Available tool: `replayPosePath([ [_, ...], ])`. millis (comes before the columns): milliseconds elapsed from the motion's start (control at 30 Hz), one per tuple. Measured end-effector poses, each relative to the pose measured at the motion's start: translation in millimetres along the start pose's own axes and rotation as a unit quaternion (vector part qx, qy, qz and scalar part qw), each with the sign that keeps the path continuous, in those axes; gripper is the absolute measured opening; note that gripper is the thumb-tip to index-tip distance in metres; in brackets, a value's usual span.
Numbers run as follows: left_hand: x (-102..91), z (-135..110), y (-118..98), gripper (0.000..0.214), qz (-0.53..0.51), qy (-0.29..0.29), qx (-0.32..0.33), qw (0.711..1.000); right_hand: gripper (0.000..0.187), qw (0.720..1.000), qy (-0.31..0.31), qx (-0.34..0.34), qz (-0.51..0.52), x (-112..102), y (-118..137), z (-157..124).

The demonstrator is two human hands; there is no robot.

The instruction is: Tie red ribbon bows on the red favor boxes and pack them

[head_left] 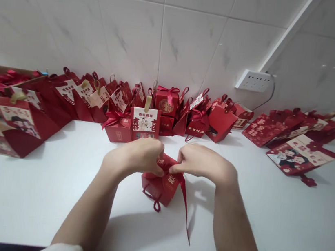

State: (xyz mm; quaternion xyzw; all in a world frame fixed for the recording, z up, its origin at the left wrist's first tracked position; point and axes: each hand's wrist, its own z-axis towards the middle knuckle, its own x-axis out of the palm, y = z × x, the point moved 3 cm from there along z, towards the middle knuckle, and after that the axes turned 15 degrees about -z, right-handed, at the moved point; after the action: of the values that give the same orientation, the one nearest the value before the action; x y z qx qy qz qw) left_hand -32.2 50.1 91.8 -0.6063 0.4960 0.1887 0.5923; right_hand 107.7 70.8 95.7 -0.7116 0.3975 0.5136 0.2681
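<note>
A small red gift box [162, 187] stands on the white counter [37, 195] right in front of me. My left hand [137, 155] and my right hand [202, 163] meet over its top, each with fingers pinched on the red ribbon [184, 197] there. One ribbon tail hangs down to the right of the box, and a short loop curls at the box's lower left. My fingertips hide the ribbon's middle.
Many finished red gift boxes [146, 122] with bows and tags line the tiled wall. Larger ones [13, 125] sit at the left. Flat unfolded red boxes [301, 153] lie at the right. A wall socket [253, 80] with a cable sits above them.
</note>
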Motion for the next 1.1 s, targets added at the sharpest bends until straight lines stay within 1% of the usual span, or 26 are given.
replayPosePath([
  [100,5.1,4.9,-4.2,0.011,0.062,0.061,-0.018,0.996,0.023,0.997,0.056,-0.031,-0.031,7.9,8.1,9.4],
  [167,4.5,6.7,-4.7,0.005,0.094,0.059,-0.027,0.993,0.018,0.995,0.071,-0.069,-0.023,9.8,9.4,10.2],
  [200,3.8,7.9,-4.1,0.007,0.105,0.052,-0.028,0.993,0.017,0.994,0.075,-0.083,-0.015,10.2,8.1,9.8],
  [267,1.4,10.6,-1.5,0.010,0.113,0.024,-0.024,0.993,0.016,0.992,0.083,-0.097,0.001,10.7,2.1,8.7],
  [367,-4.1,14.5,2.9,0.010,0.109,-0.032,-0.012,0.993,0.013,0.991,0.092,-0.094,0.028,10.5,-9.8,5.5],
  [467,-11.8,15.9,4.6,0.014,0.113,-0.103,0.010,0.988,0.009,0.982,0.131,-0.100,0.098,10.1,-16.5,-1.9],
  [500,-14.1,15.7,5.0,0.015,0.108,-0.123,0.018,0.986,0.008,0.978,0.138,-0.102,0.122,9.5,-17.4,-4.9],
  [533,-15.6,15.4,5.7,0.016,0.095,-0.130,0.025,0.987,0.009,0.976,0.132,-0.104,0.137,8.3,-18.2,-7.6],
  [567,-16.1,15.3,6.8,0.015,0.075,-0.124,0.028,0.989,0.011,0.977,0.119,-0.103,0.144,7.0,-19.2,-9.7],
  [600,-15.6,15.5,8.2,0.014,0.049,-0.106,0.030,0.993,0.013,0.980,0.100,-0.097,0.144,5.8,-20.8,-11.0],
  [667,-12.2,16.7,11.1,0.015,0.000,-0.050,0.032,0.998,0.017,0.986,0.070,-0.072,0.134,5.3,-25.2,-10.7],
  [700,-10.1,17.8,12.4,0.017,-0.013,-0.026,0.034,0.999,0.017,0.988,0.066,-0.054,0.127,6.3,-27.8,-9.2],
  [767,-6.4,20.8,14.5,0.020,-0.013,0.001,0.040,0.999,0.016,0.991,0.060,-0.019,0.116,8.8,-32.3,-4.0],
  [867,-3.0,25.5,17.4,0.018,0.002,0.000,0.046,0.999,0.015,0.993,0.041,0.005,0.110,11.0,-33.1,6.2],
  [1000,-3.0,26.4,20.7,0.006,-0.007,-0.012,0.033,0.999,0.010,0.994,0.059,-0.002,0.095,13.1,-26.8,16.3],
  [1033,-3.4,26.1,21.5,0.008,-0.014,-0.010,0.027,0.999,0.010,0.995,0.055,-0.007,0.078,12.8,-26.0,18.0],
  [1100,-4.5,26.1,23.7,0.014,-0.045,-0.001,0.019,0.999,0.015,0.999,0.023,-0.018,0.041,11.2,-26.5,20.7],
])
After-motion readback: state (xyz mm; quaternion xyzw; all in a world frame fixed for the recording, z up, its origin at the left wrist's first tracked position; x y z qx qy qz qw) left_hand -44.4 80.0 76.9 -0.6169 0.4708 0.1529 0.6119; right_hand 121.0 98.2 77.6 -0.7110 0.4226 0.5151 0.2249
